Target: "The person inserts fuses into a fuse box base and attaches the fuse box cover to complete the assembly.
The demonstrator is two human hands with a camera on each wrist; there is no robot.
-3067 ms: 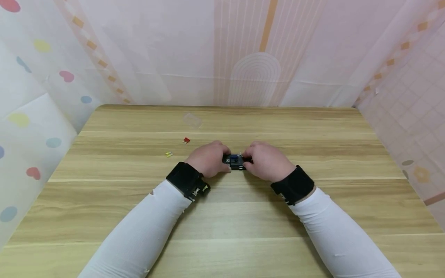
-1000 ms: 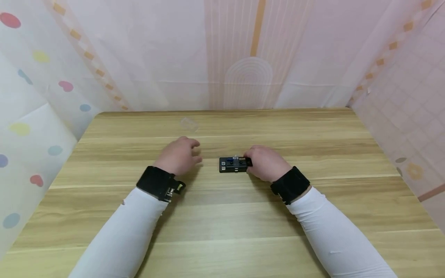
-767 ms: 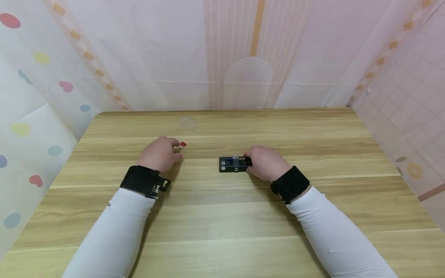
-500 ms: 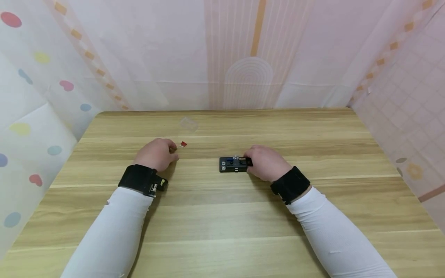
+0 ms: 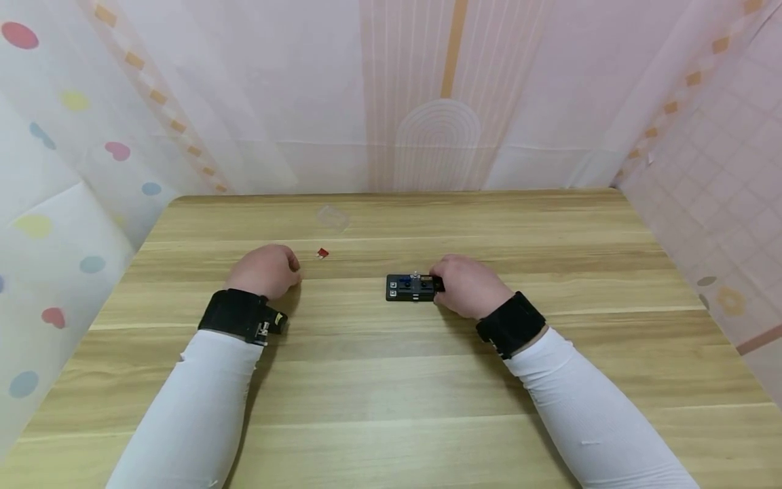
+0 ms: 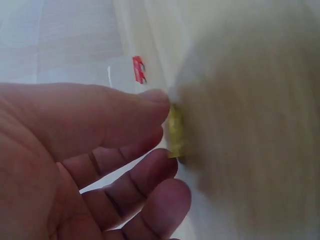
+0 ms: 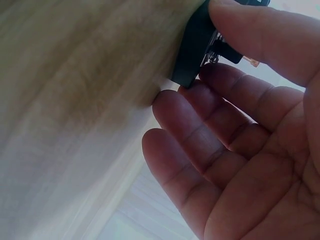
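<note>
On table (image 5: pixel 391 380) left of centre, our left hand (image 5: pixel 264 270) pinches yellow fuse (image 6: pixel 175 131), red fuse (image 5: pixel 322 253) nearby; right hand (image 5: pixel 467 285) steadies black fuse block (image 5: pixel 411 288). Pickup step, we reckon; next needs blade-to-slot alignment.

The place looks like a staged recording booth rather than a lived-in room. A pale wooden table (image 5: pixel 391 380) stands closed in on three sides by pastel patterned sheets (image 5: pixel 293 102) hung as walls.
</note>
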